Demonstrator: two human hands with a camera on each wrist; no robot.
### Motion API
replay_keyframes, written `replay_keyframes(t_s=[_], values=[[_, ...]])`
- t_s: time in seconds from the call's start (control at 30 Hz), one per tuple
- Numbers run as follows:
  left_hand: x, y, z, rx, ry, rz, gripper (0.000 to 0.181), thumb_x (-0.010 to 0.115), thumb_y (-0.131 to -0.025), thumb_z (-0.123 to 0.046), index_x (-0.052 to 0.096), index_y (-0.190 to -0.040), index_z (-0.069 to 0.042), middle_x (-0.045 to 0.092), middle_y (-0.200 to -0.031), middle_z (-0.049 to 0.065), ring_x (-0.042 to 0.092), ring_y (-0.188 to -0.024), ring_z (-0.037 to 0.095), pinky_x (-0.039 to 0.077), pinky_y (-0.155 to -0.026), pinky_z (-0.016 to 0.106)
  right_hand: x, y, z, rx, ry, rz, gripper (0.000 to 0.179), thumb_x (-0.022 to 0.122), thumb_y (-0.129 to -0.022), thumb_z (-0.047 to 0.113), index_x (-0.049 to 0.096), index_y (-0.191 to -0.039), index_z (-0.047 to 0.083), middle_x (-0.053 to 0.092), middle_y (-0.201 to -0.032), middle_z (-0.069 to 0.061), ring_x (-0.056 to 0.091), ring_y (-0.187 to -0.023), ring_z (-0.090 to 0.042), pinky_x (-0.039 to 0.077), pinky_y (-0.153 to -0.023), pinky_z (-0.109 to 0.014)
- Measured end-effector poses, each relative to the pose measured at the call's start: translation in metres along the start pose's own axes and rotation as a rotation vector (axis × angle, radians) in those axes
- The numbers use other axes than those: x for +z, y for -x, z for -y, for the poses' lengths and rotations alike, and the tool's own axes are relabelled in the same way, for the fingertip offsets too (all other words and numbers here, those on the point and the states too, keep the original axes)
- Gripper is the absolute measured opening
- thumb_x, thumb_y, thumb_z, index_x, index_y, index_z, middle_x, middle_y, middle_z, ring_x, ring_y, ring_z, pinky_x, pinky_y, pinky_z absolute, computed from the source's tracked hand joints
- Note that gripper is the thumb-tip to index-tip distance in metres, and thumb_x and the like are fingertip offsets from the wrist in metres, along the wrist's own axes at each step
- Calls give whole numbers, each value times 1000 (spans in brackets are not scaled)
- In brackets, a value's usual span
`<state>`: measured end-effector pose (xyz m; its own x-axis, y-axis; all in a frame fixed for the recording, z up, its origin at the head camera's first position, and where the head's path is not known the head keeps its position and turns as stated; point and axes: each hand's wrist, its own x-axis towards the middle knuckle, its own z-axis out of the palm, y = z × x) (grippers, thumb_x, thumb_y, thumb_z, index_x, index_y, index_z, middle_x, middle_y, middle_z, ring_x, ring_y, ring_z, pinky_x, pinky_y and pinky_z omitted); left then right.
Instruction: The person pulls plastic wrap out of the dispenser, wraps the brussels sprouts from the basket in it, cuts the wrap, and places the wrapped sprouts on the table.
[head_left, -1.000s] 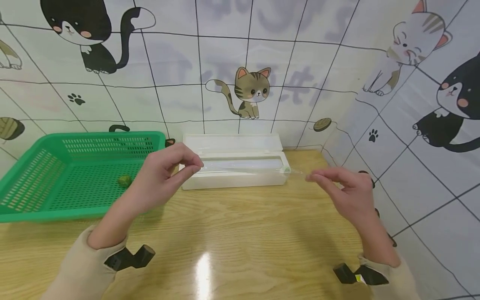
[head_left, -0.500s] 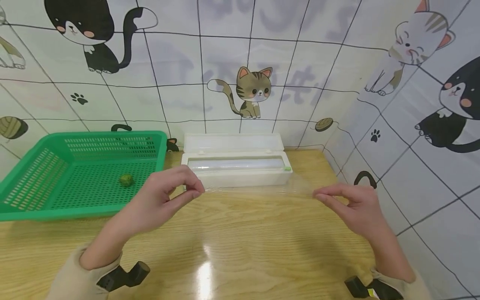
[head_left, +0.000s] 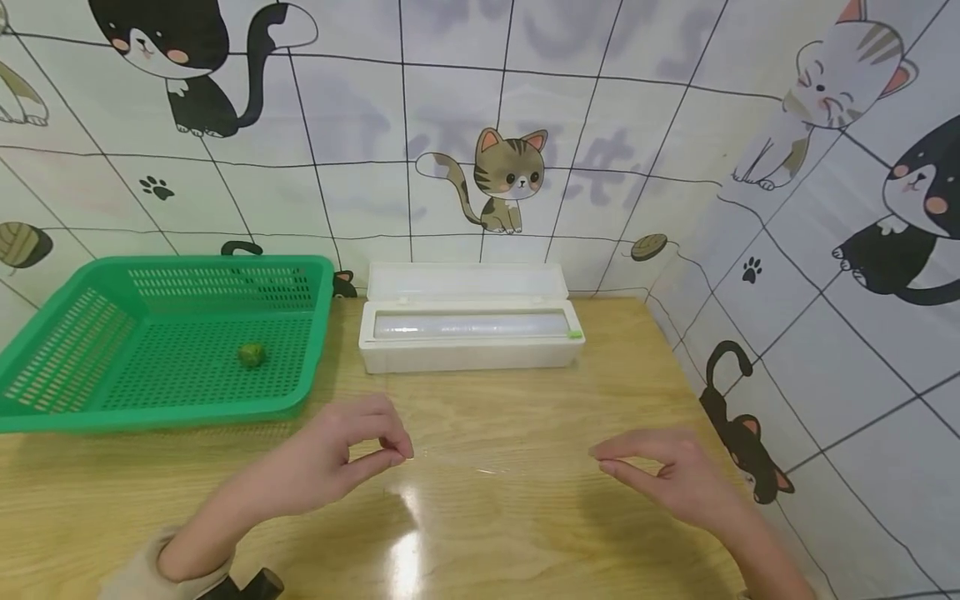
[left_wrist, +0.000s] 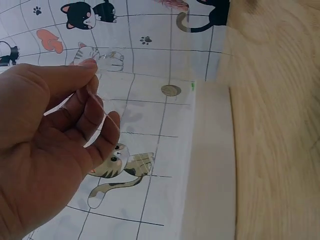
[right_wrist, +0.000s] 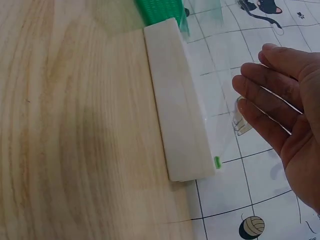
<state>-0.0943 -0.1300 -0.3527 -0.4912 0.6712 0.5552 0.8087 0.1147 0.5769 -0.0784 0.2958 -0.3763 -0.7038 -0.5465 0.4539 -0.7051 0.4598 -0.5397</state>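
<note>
A clear sheet of plastic wrap (head_left: 492, 472) stretches between my two hands above the table, barely visible except for glints. My left hand (head_left: 348, 446) pinches its left edge between thumb and forefinger. On the other side, my right hand (head_left: 667, 471) pinches the right edge; in the right wrist view its remaining fingers lie fairly straight. Behind the film stands a white dispenser box (head_left: 472, 357) with its lid raised, a roll of plastic wrap (head_left: 472, 325) inside. A small green slider (head_left: 575, 334) sits at the box's right end.
A green perforated basket (head_left: 150, 419) stands at the left, holding one small round green item (head_left: 251, 354) whose kind I cannot tell. The wooden table (head_left: 525, 550) meets a cat-patterned wall covering (head_left: 337, 200) at the back and right.
Both hands have come down and toward me, drawing the plastic wrap away from over the dispenser box to above the table in front of it.
</note>
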Motion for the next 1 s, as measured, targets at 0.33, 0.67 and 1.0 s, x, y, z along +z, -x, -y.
replay_keyframes(t_s=[0.33,0.67,1.0], values=[[30,16,16,-83,-217,13,26,78,-83,10,70,-94,-12,62,-90,-8,59,-82,5,51,-71,17,24,13,-23,-55,-85,-31,45,83,-69,-16,81,-102,14,78,-102,-4,74,-96,-14,51,-90,-14],[46,28,35,-63,-316,68,19,80,-81,9,75,-94,-4,59,-84,-6,53,-80,9,48,-68,18,49,17,-36,-63,-29,34,34,84,-71,-12,81,-96,10,78,-99,-5,75,-90,-18,51,-89,-15],[62,37,47,-235,-248,189,5,77,-93,-9,78,-97,-6,58,-88,-10,51,-84,4,49,-72,20,61,21,-43,22,126,136,21,85,-80,5,82,-98,17,77,-105,3,73,-94,-15,53,-89,-19]])
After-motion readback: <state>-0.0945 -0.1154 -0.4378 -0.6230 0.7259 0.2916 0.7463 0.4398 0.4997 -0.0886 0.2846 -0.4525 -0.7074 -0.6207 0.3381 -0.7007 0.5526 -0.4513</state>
